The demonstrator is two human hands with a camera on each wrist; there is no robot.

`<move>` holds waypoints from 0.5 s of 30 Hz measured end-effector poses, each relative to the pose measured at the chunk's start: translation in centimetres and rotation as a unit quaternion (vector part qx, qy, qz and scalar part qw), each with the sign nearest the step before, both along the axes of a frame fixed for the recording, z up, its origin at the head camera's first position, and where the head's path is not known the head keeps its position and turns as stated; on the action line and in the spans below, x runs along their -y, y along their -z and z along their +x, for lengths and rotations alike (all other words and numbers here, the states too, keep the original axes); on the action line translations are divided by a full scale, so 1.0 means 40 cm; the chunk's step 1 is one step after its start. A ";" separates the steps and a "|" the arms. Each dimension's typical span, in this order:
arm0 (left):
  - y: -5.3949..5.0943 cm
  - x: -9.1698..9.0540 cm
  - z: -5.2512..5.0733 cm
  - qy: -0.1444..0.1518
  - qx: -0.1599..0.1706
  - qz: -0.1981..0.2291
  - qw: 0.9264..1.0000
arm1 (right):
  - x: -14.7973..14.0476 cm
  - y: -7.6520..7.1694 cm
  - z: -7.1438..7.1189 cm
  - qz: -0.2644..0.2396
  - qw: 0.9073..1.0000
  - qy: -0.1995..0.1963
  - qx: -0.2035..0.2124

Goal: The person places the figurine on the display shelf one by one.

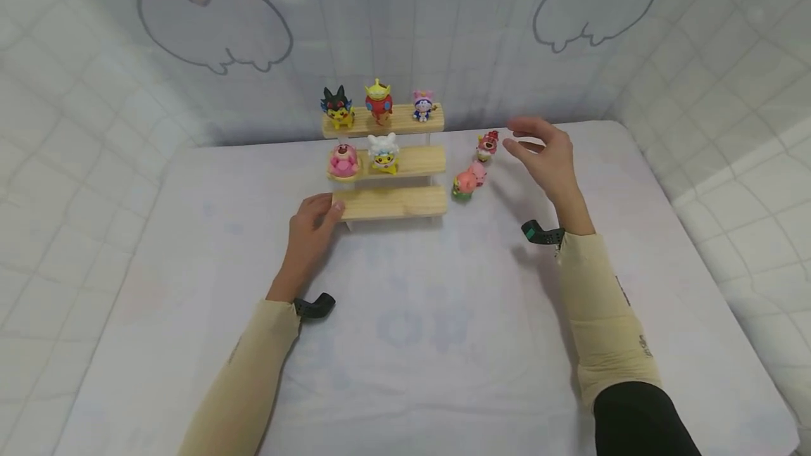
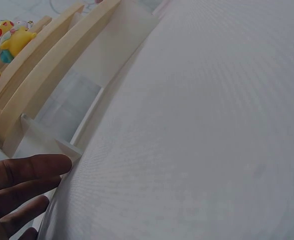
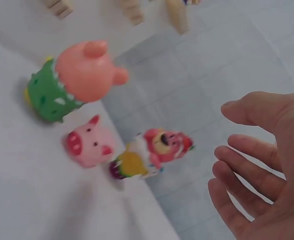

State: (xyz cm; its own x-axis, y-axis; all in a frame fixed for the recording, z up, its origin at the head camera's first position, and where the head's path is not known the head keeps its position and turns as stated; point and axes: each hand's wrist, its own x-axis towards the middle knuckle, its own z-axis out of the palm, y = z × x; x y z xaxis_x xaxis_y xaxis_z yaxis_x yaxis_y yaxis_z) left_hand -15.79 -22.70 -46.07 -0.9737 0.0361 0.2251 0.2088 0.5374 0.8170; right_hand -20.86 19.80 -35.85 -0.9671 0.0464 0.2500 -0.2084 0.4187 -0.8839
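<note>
A tiered wooden display stand (image 1: 393, 204) stands at the table's back. My left hand (image 1: 312, 220) holds the left end of its lowest board, thumb on the board; in the left wrist view its fingers (image 2: 34, 170) reach below the board toward a pale support. To the right of the stand, my right hand (image 1: 545, 160) hovers with fingers apart, holding nothing. Nearest to it is a pink bear figurine (image 1: 487, 146), apart from the fingertips. A small pink pig figurine (image 3: 90, 142) and a larger pig figurine in green (image 3: 76, 82) stand beside the bear.
The top board carries a black-eared yellow figurine (image 1: 338, 108), a green-headed figurine in red (image 1: 379, 102) and a pink-hooded figurine (image 1: 423, 106). On the middle board are a pink bear figurine (image 1: 344, 162) and a white-hooded yellow figurine (image 1: 384, 154). A patterned curtain (image 1: 405, 27) hangs behind the table.
</note>
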 end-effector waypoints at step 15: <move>-0.006 -0.002 0.003 -0.003 0.007 0.009 1.000 | 0.001 0.132 -0.069 0.030 0.998 -0.034 0.034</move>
